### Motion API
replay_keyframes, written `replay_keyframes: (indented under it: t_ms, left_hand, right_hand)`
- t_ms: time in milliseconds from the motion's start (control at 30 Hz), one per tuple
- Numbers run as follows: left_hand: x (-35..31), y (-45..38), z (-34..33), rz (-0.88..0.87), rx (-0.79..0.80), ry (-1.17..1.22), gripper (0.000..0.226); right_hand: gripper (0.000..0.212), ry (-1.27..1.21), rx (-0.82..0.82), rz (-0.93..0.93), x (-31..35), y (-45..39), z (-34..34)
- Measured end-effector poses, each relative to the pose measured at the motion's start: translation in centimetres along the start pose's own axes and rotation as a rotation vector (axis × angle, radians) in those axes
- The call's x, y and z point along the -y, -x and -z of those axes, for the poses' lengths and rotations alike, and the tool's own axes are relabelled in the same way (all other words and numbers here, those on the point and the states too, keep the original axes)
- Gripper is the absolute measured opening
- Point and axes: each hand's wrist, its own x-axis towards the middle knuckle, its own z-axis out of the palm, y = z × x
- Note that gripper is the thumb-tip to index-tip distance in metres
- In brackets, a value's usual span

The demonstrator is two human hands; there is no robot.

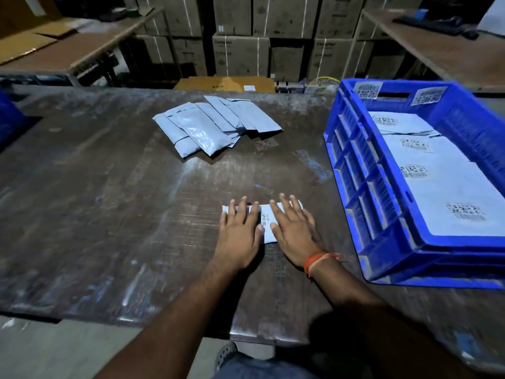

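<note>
A small white packet [265, 214] with a printed barcode label lies flat on the dark table [109, 203], near the front middle. My left hand [240, 231] presses down on its left half with straight fingers. My right hand [293, 228], an orange thread at its wrist, lies flat on the right half. Most of the packet is hidden under both palms. Farther back lies a loose pile of several grey poly mailers [213, 124].
A blue plastic crate [382, 187] stands on the table at the right, holding several white labelled packets [442, 192]. Stacked cardboard boxes [240, 53] fill the back. Side tables stand at far left and far right. Another blue object [9, 121] shows at the left edge.
</note>
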Motion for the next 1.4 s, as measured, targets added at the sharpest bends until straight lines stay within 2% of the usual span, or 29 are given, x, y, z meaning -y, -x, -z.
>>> replay_keyframes:
  t_ms: [67, 100, 200, 333, 433, 533, 633, 767, 900, 1100, 1200, 1400]
  left_hand:
    - [0.0, 0.4, -0.7, 0.037, 0.036, -0.039, 0.059]
    - [0.3, 0.5, -0.9, 0.053, 0.039, -0.061, 0.058]
    - [1.5, 1.0, -1.1, 0.114, 0.029, -0.105, 0.058]
    - [2.2, 1.1, -0.3, 0.283, -0.003, -0.098, 0.057]
    - [0.9, 0.8, 0.9, 0.437, -0.047, -0.093, 0.051]
    - [-0.3, 0.5, 1.4, 0.515, -0.083, 0.050, 0.036]
    - [-0.6, -0.1, 1.9, 0.563, -0.078, 0.265, 0.033]
    - [0.7, -1.5, 2.3, 0.662, -0.085, 0.535, 0.033]
    - [1.1, -2.3, 4.1, 0.657, -0.053, 0.929, 0.035]
    - [-0.3, -3.8, 10.3, 0.617, -0.152, 1.192, 0.025]
    - [-1.3, -4.5, 13.0, 0.561, -0.201, 1.262, 0.024]
    - [-4.7, -5.1, 16.9, 0.418, -0.274, 1.251, 0.016]
  right_hand:
    - [0.077, 0.052, 0.111, 0.009, -0.4, -0.2, -0.4]
    - [0.073, 0.056, 0.122, 0.002, -0.6, -0.1, -0.6]
    - [0.060, 0.043, 0.097, -0.072, -1.6, 0.2, -1.0]
    - [0.062, 0.038, 0.129, -0.231, -1.7, 0.0, -0.6]
    - [0.065, -0.018, 0.048, -0.389, -0.3, -0.2, 0.5]
    - [0.064, -0.153, 0.038, -0.481, 0.3, -0.6, 1.3]
    - [0.061, -0.348, 0.050, -0.517, -0.4, -1.1, 1.5]
    - [0.041, -0.708, 0.005, -0.527, -1.0, -0.9, 2.5]
    - [0.031, -0.800, -0.112, -0.463, -1.4, -1.3, 4.8]
    - [0.029, -0.845, -0.251, -0.293, -1.4, -3.2, 10.4]
    - [0.025, -0.858, -0.315, -0.232, -1.3, -3.6, 13.5]
    - [0.019, -0.867, -0.426, -0.191, -3.4, -3.6, 18.2]
